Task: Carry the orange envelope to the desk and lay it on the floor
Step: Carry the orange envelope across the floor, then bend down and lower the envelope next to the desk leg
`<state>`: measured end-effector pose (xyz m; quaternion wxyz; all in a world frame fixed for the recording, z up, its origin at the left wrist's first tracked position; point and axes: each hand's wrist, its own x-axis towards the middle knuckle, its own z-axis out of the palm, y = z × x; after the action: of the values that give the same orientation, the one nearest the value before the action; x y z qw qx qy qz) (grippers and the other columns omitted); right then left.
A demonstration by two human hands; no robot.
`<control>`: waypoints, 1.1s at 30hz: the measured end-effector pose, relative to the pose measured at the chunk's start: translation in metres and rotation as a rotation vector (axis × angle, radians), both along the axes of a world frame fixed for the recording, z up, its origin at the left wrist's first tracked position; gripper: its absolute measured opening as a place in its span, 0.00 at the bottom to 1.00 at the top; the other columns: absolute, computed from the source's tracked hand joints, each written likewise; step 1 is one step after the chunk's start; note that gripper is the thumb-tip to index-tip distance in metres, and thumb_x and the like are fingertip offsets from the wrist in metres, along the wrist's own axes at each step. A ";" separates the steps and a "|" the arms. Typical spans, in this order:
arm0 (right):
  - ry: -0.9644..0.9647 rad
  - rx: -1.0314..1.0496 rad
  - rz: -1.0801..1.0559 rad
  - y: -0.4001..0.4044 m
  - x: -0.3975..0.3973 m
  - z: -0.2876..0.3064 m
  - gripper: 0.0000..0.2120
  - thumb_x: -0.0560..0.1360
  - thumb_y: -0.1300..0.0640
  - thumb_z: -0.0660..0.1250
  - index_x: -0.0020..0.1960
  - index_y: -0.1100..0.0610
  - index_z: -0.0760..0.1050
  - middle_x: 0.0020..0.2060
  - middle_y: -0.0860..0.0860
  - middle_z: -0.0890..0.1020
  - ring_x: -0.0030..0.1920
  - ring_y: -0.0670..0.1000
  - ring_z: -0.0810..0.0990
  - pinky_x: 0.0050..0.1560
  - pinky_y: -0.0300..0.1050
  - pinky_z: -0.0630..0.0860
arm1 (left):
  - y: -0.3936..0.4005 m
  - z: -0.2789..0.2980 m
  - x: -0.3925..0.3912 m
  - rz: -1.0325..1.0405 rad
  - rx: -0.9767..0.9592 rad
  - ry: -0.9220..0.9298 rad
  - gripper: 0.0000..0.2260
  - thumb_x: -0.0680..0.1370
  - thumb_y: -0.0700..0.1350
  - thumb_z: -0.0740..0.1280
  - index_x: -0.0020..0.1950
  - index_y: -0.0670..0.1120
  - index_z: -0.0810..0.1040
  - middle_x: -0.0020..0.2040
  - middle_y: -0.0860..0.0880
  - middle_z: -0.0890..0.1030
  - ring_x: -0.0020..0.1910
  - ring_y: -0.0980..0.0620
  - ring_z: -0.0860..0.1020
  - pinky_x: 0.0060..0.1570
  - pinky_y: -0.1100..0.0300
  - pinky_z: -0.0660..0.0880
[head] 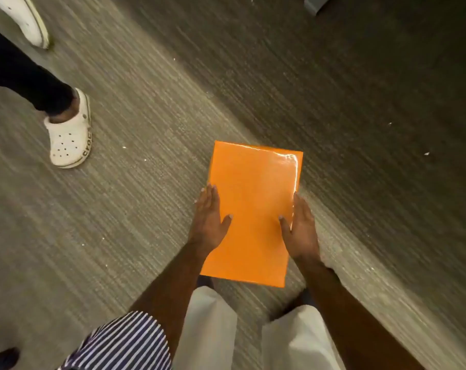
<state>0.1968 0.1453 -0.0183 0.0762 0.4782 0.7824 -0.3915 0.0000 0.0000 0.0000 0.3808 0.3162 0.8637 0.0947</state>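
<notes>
The glossy orange envelope is held flat in front of me, above the grey carpet. My left hand grips its left edge, thumb on top and fingers along the side. On the right edge sits my right hand, thumb pressed on the top face. Both forearms reach in from the bottom of the view. The desk itself is not clearly in view.
Another person stands at the left, one white clog near me and a second farther off. A grey furniture foot shows at the top right. My pale trousers fill the bottom. The carpet's right part lies in shadow.
</notes>
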 end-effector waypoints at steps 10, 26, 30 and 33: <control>0.100 -0.288 -0.144 -0.009 0.001 -0.037 0.48 0.79 0.58 0.67 0.78 0.36 0.33 0.79 0.55 0.58 0.77 0.59 0.60 0.72 0.61 0.63 | -0.017 -0.041 -0.004 0.497 -0.085 -0.317 0.41 0.81 0.48 0.67 0.83 0.47 0.42 0.80 0.41 0.63 0.74 0.38 0.68 0.68 0.43 0.70; 0.354 -0.184 -0.288 0.149 -0.038 0.134 0.45 0.77 0.52 0.71 0.81 0.38 0.43 0.71 0.37 0.65 0.68 0.47 0.70 0.65 0.51 0.72 | 0.141 0.127 -0.086 0.426 0.291 -0.273 0.40 0.78 0.49 0.72 0.82 0.58 0.50 0.73 0.46 0.75 0.70 0.44 0.75 0.64 0.41 0.77; 0.435 -0.087 -0.325 0.213 -0.071 0.190 0.42 0.78 0.65 0.69 0.82 0.47 0.50 0.75 0.40 0.65 0.66 0.31 0.70 0.65 0.37 0.73 | 0.206 0.176 -0.118 0.395 0.400 -0.231 0.39 0.77 0.51 0.72 0.80 0.66 0.50 0.73 0.46 0.75 0.71 0.46 0.74 0.64 0.41 0.77; 0.417 -0.036 -0.389 0.261 -0.100 0.210 0.40 0.78 0.65 0.69 0.80 0.42 0.53 0.77 0.50 0.65 0.72 0.46 0.69 0.71 0.48 0.69 | 0.262 0.189 -0.152 0.354 0.471 -0.277 0.37 0.78 0.48 0.71 0.78 0.68 0.53 0.74 0.50 0.73 0.72 0.48 0.73 0.66 0.42 0.76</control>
<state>0.0969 0.4062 0.1920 -0.1542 0.5270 0.6678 -0.5026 -0.1521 0.2619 0.1894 0.3886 0.2248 0.7997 0.3986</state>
